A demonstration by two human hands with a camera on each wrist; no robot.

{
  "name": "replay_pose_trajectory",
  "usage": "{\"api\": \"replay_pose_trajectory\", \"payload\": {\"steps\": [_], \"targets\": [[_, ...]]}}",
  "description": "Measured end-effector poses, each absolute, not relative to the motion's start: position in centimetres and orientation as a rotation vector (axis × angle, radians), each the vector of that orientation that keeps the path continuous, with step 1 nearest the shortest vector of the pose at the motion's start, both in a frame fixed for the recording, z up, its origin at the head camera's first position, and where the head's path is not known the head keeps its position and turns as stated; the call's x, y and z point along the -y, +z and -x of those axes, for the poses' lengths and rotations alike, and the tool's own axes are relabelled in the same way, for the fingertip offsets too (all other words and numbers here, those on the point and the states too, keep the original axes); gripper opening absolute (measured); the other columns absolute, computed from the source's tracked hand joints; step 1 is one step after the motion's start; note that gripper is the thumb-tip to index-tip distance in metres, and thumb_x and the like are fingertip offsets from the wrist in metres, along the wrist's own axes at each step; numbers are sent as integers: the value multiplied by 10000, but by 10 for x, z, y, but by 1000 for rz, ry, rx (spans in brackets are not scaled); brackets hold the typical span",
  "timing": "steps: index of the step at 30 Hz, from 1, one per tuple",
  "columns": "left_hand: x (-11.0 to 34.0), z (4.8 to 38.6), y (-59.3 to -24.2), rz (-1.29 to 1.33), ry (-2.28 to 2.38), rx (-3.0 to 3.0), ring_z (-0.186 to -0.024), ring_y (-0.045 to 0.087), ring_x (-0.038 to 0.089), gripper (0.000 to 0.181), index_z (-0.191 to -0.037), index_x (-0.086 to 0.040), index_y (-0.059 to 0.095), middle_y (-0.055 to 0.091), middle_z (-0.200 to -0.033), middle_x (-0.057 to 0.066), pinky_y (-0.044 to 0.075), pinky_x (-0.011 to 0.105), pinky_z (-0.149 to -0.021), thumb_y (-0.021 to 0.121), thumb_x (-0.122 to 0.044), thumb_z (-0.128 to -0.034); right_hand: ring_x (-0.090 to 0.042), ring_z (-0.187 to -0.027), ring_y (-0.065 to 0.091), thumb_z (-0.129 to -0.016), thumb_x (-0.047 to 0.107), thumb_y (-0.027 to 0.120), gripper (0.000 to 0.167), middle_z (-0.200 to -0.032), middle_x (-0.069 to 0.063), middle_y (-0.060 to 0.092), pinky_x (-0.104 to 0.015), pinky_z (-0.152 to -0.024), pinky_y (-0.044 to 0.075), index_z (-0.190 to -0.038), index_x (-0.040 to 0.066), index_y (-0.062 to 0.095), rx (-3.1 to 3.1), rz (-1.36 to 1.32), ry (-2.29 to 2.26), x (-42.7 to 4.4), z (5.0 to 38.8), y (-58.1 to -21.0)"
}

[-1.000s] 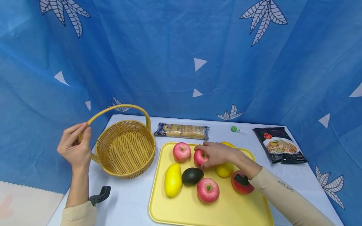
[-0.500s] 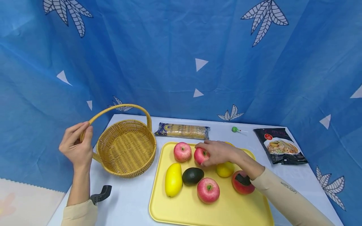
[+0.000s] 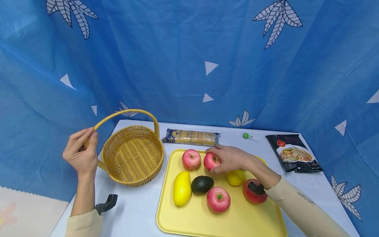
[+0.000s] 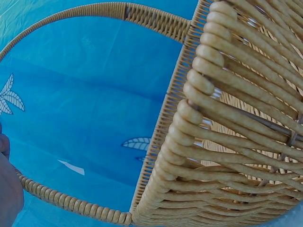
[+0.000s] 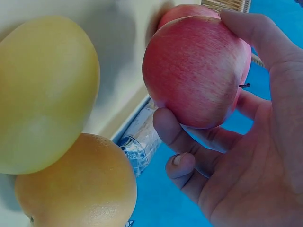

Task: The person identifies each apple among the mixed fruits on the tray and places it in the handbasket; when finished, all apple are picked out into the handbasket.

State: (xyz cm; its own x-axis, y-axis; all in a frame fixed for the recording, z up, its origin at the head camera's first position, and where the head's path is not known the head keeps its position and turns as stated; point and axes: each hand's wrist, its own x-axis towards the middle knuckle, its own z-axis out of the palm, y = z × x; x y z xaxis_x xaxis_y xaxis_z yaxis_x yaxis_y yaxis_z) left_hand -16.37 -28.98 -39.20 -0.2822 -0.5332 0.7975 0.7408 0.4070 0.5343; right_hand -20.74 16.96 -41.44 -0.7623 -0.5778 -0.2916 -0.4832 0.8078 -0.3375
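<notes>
My left hand (image 3: pixel 81 149) grips the arched handle of a round wicker basket (image 3: pixel 137 159) at the left of the table. In the left wrist view, only a bit of that hand shows beside the basket (image 4: pixel 236 118). My right hand (image 3: pixel 232 158) holds a red apple (image 3: pixel 212 161) over the back of the yellow tray (image 3: pixel 192 221). The right wrist view shows the apple (image 5: pixel 196 71) between thumb and fingers, its stem toward the palm of the right hand (image 5: pixel 251 156). Another apple (image 3: pixel 191 159) sits left of it. An avocado (image 3: pixel 202 184) lies in front.
Also on the tray are a mango (image 3: pixel 182 188), a third apple (image 3: pixel 218 199), a lemon (image 3: pixel 236 177) and a peach (image 3: pixel 254 191). An orange yellow fruit (image 5: pixel 78 184) shows in the right wrist view. Behind lie packed noodles (image 3: pixel 190 137), a lollipop (image 3: pixel 246 135) and a black pouch (image 3: pixel 294 152).
My right hand and the apple in it have shifted slightly toward the back, and the hand now covers the yellow fruit behind it. The left hand keeps its grip on the handle.
</notes>
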Motion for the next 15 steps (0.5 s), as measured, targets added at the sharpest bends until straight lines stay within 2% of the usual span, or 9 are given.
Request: {"api": "replay_pose_trajectory", "payload": {"steps": [9,15], "targets": [[289,163,-392,193,-1244,1391,-859,691,127,137,-899,141,750,753,-932,132,546,137,-735,791,98,-776,-141,-979,590,-775,549,771,752,-1292,-10,559,-331,-805,561,-1447,337,506,-2622,808,-357,-165,207,-408],[290,163,-392,177,-1237,1404,-873,692,143,132,-909,104,768,756,-932,121,554,142,-760,795,90,-780,-132,-963,593,-770,564,768,762,-1311,5,558,-333,-813,555,-1444,339,492,-2644,827,-380,-159,206,-404]]}}
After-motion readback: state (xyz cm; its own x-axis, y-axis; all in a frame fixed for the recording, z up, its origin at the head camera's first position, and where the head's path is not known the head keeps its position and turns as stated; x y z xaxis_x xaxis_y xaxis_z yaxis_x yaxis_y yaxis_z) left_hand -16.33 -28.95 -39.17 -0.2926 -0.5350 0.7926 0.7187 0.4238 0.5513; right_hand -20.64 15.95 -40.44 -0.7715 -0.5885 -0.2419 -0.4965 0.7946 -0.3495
